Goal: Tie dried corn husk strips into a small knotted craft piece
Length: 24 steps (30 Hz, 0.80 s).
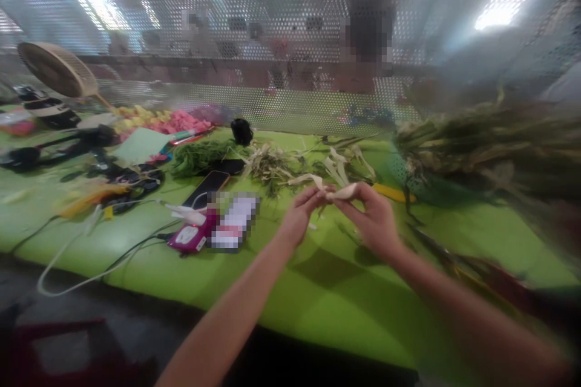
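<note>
On the table (pixel 313 314), husks (pixel 267 163) behind the hands (pixel 297 217); socket box (pixel 187 238) left; fan (pixel 57 69) farther left, behind.

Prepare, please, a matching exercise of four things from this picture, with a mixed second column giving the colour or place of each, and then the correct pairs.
Things:
1. Fan
2. Table
3. Pale piece
4. Power block

Colours and places:
A. Magenta and white
B. Between the fingers of the left hand and right hand
C. Lime green
D. Upper left of the picture

Pairs: 1-D, 2-C, 3-B, 4-A
</note>
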### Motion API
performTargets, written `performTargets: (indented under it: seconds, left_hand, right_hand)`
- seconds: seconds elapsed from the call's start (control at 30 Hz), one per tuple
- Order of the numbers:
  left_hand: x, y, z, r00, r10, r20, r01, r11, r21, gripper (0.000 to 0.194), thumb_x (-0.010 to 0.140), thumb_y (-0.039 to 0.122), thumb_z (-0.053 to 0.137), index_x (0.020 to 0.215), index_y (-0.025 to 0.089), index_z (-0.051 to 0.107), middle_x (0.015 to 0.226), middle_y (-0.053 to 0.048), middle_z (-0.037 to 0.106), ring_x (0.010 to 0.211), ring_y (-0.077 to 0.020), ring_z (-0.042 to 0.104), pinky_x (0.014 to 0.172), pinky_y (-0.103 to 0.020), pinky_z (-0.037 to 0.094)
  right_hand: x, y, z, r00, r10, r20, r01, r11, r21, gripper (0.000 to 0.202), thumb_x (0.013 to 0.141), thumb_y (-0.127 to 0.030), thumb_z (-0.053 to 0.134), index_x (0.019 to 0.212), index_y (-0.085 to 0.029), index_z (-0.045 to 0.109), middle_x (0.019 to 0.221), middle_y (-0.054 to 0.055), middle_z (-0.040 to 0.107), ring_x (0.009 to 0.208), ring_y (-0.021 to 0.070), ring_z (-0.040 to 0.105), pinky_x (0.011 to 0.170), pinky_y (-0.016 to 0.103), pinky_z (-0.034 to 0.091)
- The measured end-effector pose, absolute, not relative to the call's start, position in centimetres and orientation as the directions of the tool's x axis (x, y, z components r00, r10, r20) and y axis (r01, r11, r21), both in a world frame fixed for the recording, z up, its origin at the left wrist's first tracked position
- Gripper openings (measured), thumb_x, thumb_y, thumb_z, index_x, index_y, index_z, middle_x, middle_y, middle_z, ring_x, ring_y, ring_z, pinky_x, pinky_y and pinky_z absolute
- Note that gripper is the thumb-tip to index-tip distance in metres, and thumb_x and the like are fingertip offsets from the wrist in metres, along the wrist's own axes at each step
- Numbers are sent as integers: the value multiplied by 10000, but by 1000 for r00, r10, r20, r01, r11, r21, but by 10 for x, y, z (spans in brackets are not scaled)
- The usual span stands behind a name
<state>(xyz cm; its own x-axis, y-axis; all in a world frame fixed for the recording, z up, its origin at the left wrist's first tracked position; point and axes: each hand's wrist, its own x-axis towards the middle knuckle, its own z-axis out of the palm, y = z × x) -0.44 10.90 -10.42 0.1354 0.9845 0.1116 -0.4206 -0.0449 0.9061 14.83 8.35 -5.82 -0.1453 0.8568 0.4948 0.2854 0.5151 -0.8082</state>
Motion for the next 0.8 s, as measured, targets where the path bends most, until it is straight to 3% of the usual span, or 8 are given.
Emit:
performTargets:
  seconds: [0.1, 0.23, 0.4, 0.6, 0.8]
  left_hand:
    - [-2, 110, -109, 165, 981, 104, -418, -25, 908, 251, 766, 376, 732, 931, 189, 756, 889, -34, 706, 857, -150, 602, 848, -276, 436]
    - [-1, 111, -113, 194, 978, 75, -459, 23, 888, 275, 769, 393, 727, 963, 198, 742, 902, -37, 711, 853, -144, 617, 874, -280, 448]
    - [-3, 113, -115, 155, 987, 46, -413, 22, 910, 233, 799, 375, 693, 913, 174, 724, 795, -31, 687, 753, -123, 605, 800, -255, 450]
    - [-3, 116, -120, 94, 995, 28, -455, 18, 890, 240, 817, 388, 661, 923, 179, 712, 821, -33, 689, 773, -133, 615, 807, -261, 465]
    - [-1, 112, -115, 209, 974, 90, -451, 14, 892, 333, 889, 405, 518, 1033, 171, 707, 1010, -64, 702, 881, -155, 614, 875, -292, 472]
  right_hand:
    - [148, 91, -61, -53, 940, 338, 74, 341, -937, 198, 781, -407, 734, 801, -237, 633, 795, 21, 677, 726, 185, 612, 691, 334, 508]
    - [147, 99, -64, -15, 977, 214, -100, 211, -972, 232, 715, -362, 772, 764, -236, 584, 785, 8, 657, 735, 174, 612, 714, 333, 523]
    - [151, 101, -59, -27, 972, 232, -151, 226, -962, 174, 732, -312, 749, 817, -239, 616, 813, 3, 662, 745, 155, 615, 748, 322, 530]
    - [152, 95, -54, -155, 971, 180, -191, 149, -970, 154, 752, -303, 725, 845, -245, 617, 858, 11, 699, 784, 179, 671, 814, 371, 551]
    - [148, 92, -52, -210, 965, 155, -270, 96, -958, 152, 776, -297, 731, 872, -238, 628, 870, 11, 718, 803, 174, 684, 844, 361, 547]
